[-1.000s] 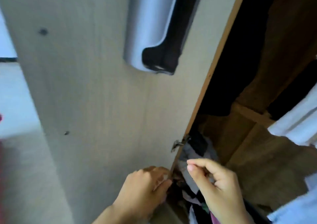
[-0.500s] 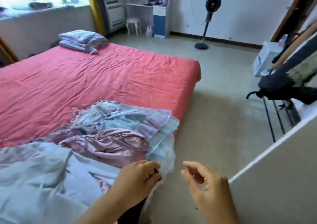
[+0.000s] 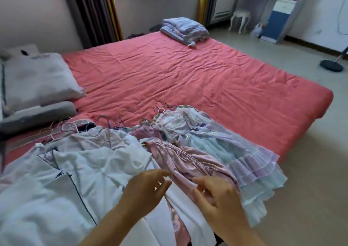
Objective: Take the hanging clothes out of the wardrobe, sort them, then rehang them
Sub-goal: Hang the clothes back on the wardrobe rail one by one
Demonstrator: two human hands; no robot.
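on the red bed (image 3: 188,79), clothes (image 3: 131,157) lie heaped beneath both hands.

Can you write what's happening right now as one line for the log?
place: bed | clothes heaped on it, hangers on | left hand open over white clothes | right hand open on pink dress | step: sorting

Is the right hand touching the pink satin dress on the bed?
Touching. The head view shows the right hand with its fingertips resting on the pink satin dress, with no gap between them.
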